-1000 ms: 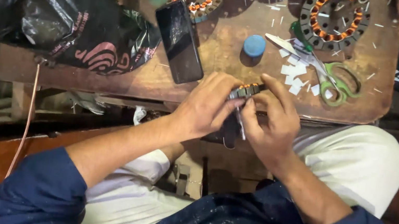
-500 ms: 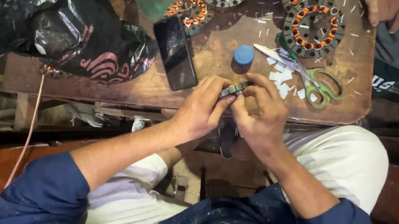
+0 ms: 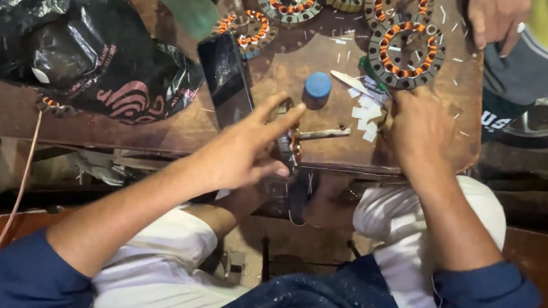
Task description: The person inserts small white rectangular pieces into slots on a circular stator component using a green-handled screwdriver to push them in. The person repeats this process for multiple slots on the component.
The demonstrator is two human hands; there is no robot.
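Change: half a second ago both hands were meeting over the small wound stator piece (image 3: pixel 287 145) at the bench's near edge; now the right hand (image 3: pixel 417 128) is drawing away toward 2 o'clock, leaving the piece to the left hand (image 3: pixel 245 150) alone.
Meaning: the two-handed fiddling looks paused; judging by where it is landing, the right hand seems to be fetching one of the white paper slips (image 3: pixel 366 110).
Left hand: thumb and lower fingers are pinching round the stator piece, while the index and middle fingers are stretching out straight toward 1 o'clock, so it is half spread.
Right hand: it is curling loosely, knuckles up, fingertips resting on the paper slips; whether it is gripping one cannot be told.
Stator piece: it is sitting at the near edge of the wooden bench (image 3: pixel 286 69), at 6 o'clock from the blue cap (image 3: pixel 317 84), a thin metal rod (image 3: pixel 324 134) poking out of it toward 3 o'clock.
Around: the black phone (image 3: pixel 226 78) is lying at 10 o'clock from the left hand; a large round copper-wound stator (image 3: pixel 405 50) is lying at 12 o'clock from the right hand.
Another person: a separate hand (image 3: pixel 493 17) is hanging at the bench's far right corner.
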